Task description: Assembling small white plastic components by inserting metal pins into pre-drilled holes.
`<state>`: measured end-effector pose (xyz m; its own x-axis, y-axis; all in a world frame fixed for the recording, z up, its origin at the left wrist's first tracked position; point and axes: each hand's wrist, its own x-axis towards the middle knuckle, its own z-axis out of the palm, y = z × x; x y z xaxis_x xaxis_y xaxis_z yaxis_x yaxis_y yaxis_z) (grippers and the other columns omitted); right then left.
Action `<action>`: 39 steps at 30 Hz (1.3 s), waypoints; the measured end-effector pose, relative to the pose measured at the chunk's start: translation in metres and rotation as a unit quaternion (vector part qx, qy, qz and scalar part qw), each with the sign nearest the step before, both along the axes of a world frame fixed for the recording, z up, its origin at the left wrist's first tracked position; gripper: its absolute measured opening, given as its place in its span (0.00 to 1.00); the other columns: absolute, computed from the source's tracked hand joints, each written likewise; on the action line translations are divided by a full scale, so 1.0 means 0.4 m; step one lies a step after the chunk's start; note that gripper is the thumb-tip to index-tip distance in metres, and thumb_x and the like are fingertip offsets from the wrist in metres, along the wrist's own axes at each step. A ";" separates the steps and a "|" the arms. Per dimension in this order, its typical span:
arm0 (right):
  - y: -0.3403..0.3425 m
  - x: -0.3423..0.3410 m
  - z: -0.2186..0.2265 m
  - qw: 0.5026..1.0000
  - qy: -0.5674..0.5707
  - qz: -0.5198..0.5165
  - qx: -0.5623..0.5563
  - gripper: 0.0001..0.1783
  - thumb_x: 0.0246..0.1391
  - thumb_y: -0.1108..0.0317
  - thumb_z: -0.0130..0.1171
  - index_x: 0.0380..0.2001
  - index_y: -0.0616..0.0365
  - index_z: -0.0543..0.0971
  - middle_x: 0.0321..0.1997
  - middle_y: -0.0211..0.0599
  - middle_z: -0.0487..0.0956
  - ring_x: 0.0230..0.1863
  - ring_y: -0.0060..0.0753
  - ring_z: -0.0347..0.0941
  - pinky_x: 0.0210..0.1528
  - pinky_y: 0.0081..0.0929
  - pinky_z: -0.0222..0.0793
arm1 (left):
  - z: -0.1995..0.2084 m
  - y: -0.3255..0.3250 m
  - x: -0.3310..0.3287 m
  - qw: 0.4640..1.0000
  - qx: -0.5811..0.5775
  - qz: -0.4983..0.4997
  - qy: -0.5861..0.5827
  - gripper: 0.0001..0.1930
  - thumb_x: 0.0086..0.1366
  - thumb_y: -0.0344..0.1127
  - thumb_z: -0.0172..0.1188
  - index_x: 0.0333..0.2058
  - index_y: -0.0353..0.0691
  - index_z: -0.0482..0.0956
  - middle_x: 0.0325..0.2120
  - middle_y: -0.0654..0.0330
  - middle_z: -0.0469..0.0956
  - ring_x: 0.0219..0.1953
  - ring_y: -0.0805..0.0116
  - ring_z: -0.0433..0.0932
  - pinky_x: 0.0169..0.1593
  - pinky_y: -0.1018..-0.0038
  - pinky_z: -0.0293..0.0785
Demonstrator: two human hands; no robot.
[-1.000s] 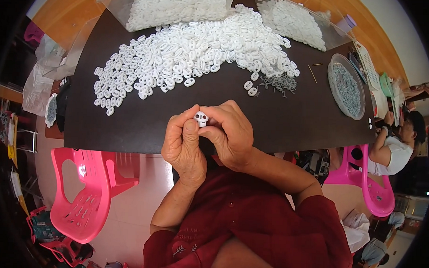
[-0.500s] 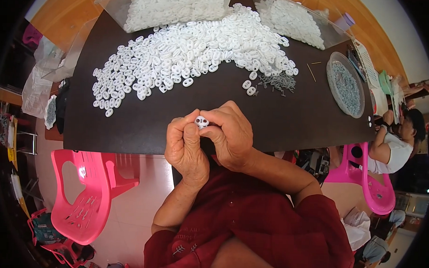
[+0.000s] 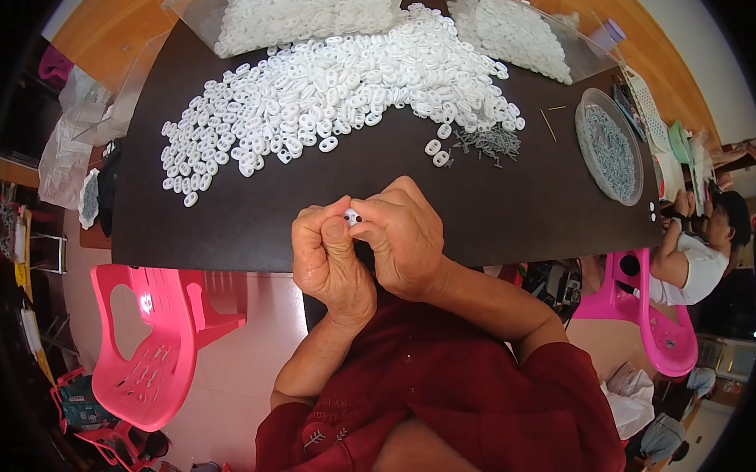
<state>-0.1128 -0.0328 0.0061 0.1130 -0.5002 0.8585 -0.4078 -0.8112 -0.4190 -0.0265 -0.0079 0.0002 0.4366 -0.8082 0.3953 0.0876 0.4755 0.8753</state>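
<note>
Between my two hands, just over the table's near edge, is a small white plastic piece (image 3: 353, 218) with dark holes in it. The thumb and fingers of my left hand (image 3: 331, 255) pinch its left side. My right hand (image 3: 407, 237) grips the right side with thumb and bent forefinger. Fingertips cover much of the piece. Beyond my hands spreads a large heap of white oval pieces with holes (image 3: 316, 92). Two of these ovals (image 3: 436, 152) lie apart from it, beside a small pile of grey screw-like pins (image 3: 491, 144).
A round clear tub (image 3: 582, 152) of grey pins stands on the dark table (image 3: 253, 223) at right. Two clear bins (image 3: 198, 22) of white pieces sit at the back. Thin brass-coloured rods (image 3: 548, 125) lie near the tub. Pink chairs (image 3: 145, 344) flank me; another person (image 3: 689, 255) sits at right.
The white piece has tilted or sunk a little deeper between my fingers, so less of it shows. Both hands keep their pinch and have barely moved.
</note>
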 end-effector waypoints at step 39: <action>-0.161 -0.360 0.123 0.962 0.250 -0.097 0.054 0.07 0.43 0.78 0.63 0.29 0.59 0.79 0.27 0.36 0.76 0.31 0.39 0.71 0.32 0.31 0.67 | 0.030 -0.200 -0.096 0.828 -0.096 -0.104 -0.542 0.09 0.52 0.28 0.61 0.33 0.44 0.82 0.26 0.57 0.70 0.31 0.59 0.71 0.30 0.65 0.69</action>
